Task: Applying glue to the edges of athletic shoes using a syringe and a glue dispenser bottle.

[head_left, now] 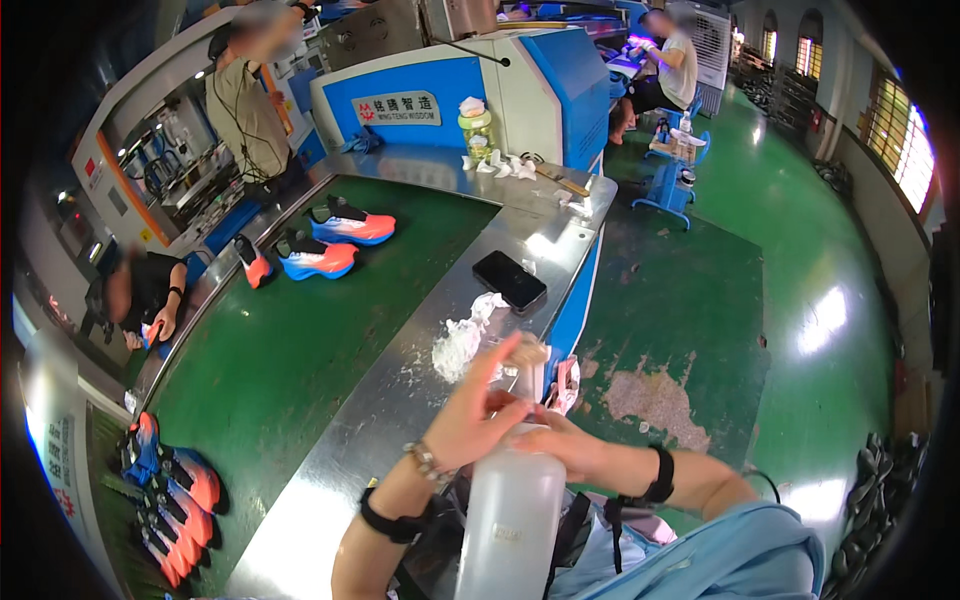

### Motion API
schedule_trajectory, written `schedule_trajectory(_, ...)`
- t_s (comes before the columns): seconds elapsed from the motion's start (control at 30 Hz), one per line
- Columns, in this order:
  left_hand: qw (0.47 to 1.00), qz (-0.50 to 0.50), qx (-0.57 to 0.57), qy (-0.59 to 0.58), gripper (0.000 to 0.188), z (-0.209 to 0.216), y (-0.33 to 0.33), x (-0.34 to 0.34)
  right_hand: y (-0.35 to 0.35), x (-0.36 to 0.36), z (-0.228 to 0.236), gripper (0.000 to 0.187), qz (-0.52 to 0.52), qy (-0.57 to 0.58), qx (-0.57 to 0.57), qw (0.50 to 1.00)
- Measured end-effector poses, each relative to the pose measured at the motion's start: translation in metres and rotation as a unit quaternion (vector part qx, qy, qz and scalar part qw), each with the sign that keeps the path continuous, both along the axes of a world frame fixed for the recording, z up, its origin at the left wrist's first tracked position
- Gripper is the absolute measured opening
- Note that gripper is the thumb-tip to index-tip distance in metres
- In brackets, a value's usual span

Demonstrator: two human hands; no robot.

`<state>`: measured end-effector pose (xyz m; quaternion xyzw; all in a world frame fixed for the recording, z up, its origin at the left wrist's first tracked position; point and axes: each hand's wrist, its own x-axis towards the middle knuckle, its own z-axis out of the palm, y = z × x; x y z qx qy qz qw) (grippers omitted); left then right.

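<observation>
While, in the head view, our right hand (570,446) closes around the top of the bottle (512,505), our left hand (472,425) is partly spread beside it, index finger stretched; whether it touches, blur leaves us unsure. The bottle is before our body, by the table (370,460). We judge a loose grip could drop it, and a tilt could wet the phone (510,281) or white wad (457,346).
</observation>
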<state>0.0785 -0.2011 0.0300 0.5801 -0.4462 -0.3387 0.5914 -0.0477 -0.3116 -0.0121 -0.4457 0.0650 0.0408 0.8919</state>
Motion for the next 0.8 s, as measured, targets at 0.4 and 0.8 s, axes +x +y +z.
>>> schedule_trajectory(0.4, 0.969, 0.035, 0.159, 0.186, 0.065, -0.188, -0.050, -0.058, -0.033, -0.071, -0.152, 0.037, -0.010, 0.200, 0.146, 0.969)
schedule_trajectory(0.8, 0.943, 0.002, 0.325, 0.074, 0.085, -0.234, -0.060, -0.067, -0.035, -0.093, -0.184, 0.052, 0.046, 0.304, 0.185, 0.934)
